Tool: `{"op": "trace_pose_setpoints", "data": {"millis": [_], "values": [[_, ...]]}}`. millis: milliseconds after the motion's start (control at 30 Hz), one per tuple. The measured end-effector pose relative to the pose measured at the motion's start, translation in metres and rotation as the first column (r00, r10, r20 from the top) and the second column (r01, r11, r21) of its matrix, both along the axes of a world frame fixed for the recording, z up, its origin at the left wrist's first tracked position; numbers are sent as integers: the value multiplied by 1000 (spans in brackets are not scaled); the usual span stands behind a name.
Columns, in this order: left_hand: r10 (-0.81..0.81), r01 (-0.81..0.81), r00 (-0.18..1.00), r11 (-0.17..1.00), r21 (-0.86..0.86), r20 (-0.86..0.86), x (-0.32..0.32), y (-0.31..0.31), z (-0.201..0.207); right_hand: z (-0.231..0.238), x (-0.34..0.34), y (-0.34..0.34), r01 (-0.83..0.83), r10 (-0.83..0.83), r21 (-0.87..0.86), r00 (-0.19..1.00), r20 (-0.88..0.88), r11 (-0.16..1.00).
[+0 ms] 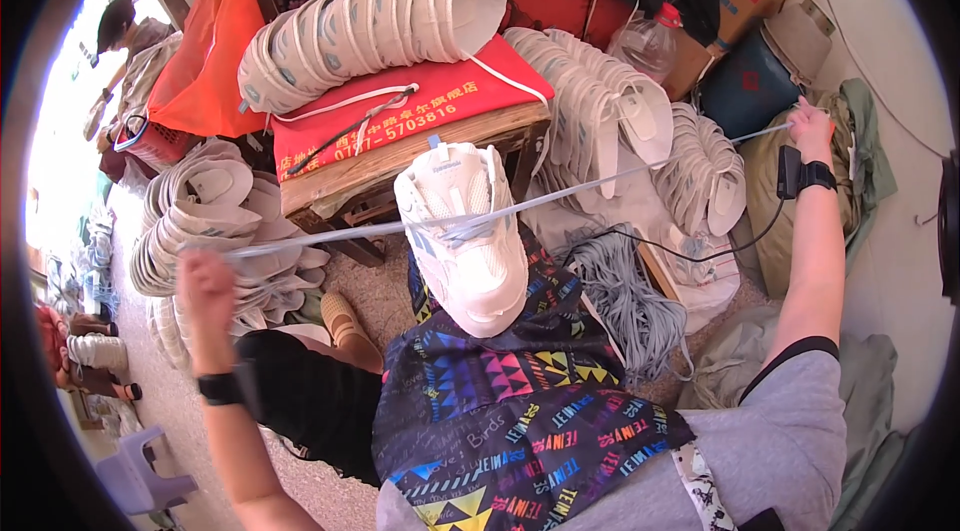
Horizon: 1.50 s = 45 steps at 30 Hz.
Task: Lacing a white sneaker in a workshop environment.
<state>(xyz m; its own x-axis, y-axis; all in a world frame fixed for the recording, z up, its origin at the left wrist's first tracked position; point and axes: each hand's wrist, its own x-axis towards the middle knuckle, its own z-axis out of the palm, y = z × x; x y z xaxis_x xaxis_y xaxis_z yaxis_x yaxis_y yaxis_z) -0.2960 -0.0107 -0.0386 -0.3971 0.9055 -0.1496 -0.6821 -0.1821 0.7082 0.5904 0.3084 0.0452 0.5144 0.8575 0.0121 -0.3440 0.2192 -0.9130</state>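
At left, the blurred left hand (pixel 207 291) seems to pinch the long, flat grey lace (pixel 340 234); a loose grip may slip. At centre, the white mesh shoe (pixel 472 269) could tip from uneven pulling. At upper right, the right hand (pixel 812 131) pinches the other end.

Daylight pours in from the left here, so strong that the far side burns out to plain white, with a purplish fringe along the rim. The orange-red bag (pixel 205 51) glows in it. Across the middle it's bright — the white shoe (pixel 490 281) nearly washes out at the toe, while the black legwear (pixel 310 396) swallows its detail. Shadow gathers beneath the wooden bench (pixel 420 159). The left hand (pixel 205 291) is a smear, the grey lace (pixel 560 195) soft beside it — yet the right hand (pixel 812 131) reads crisper. The wall (pixel 885 61) bows outward; black closes round the corners.
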Motion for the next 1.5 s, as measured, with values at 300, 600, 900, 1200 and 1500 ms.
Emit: {"op": "trace_pose_setpoints", "data": {"millis": [300, 600, 900, 1200, 1500], "values": [[685, -693, 711, 648, -316, -157, -202, -79, -27, -59, -45, -5, 28, 21, -280, 985, 171, 960], [-187, -153, 687, 908, -391, -703, 109, 36, 6, -98, -349, -130, -739, 872, -469, 453, 187, 484], [-94, 21, 149, 996, -92, -984, 234, 66, -28, -107, -409, -152, -780, 911, -555, 46, 410, 289], [-477, 219, 560, 874, -434, -678, 256, 57, -9, -91, -415, -152, -684, 515, -436, -102, 851, 585], [-511, 196, 479, 855, -481, -713, 245, 50, -11, -68, -435, -167, -636, -111, -402, -611, 784, 659]]}}
